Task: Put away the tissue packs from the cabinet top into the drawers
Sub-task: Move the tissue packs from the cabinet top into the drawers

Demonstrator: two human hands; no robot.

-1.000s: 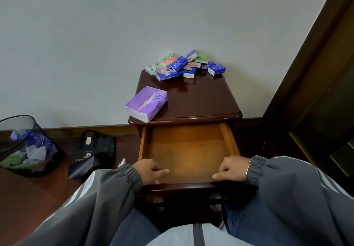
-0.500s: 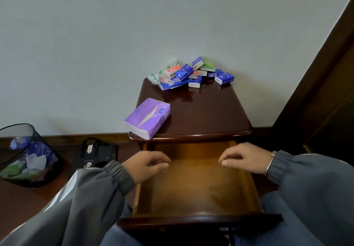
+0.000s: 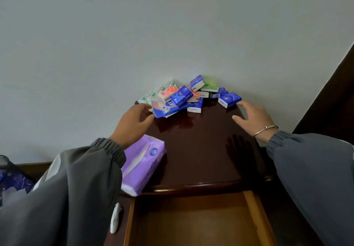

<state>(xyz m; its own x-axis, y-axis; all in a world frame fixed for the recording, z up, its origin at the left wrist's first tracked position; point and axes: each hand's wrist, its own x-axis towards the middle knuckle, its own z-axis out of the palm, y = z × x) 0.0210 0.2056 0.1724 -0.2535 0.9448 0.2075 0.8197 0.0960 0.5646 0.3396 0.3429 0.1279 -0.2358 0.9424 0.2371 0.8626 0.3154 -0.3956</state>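
A heap of several small tissue packs (image 3: 183, 96), blue, white, green and orange, lies against the wall at the back of the dark wooden cabinet top (image 3: 201, 146). A large purple tissue pack (image 3: 143, 165) lies at the top's front left corner. My left hand (image 3: 132, 125) hovers at the heap's left edge, fingers loosely spread, holding nothing. My right hand (image 3: 252, 117) is spread beside the rightmost blue pack (image 3: 229, 99), fingertips about touching it. Below the top, the top drawer (image 3: 191, 222) stands pulled out, its wooden inside bare.
A dark wooden door frame (image 3: 329, 100) rises at the right. A mesh waste bin (image 3: 9, 180) with scraps stands on the floor at the far left. The grey wall is directly behind the cabinet.
Both hands left the drawer and reached forward over the cabinet top to either side of the heap. The view moved closer and tilted up.
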